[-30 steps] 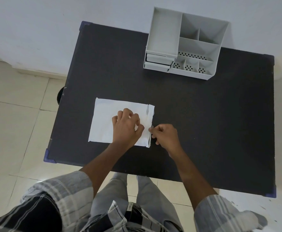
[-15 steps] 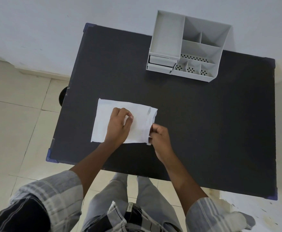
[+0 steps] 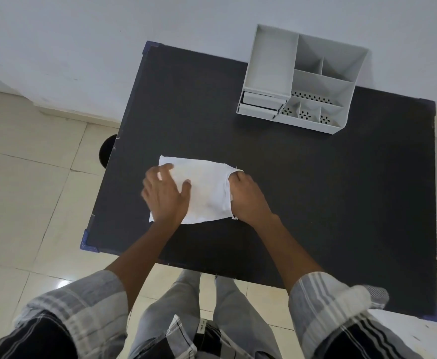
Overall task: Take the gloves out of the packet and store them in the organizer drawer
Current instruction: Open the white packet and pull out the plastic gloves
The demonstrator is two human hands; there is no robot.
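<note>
head view: white packet lies flat on the dark surface, near-left of centre. left hand rests on packet's left part, fingers spread flat, gripping nothing. right hand at packet's right end, fingertips hidden inside the opening; grip cannot be told. grey organizer sits at far right, both drawers shut.

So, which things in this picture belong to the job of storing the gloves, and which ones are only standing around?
Part of the job:
- flat white packet, with the right hand reaching into its open end and the left hand pressing it flat
- grey plastic desk organizer, with small front drawers

Only there:
- black rectangular table
- round dark object on the tiled floor
</note>
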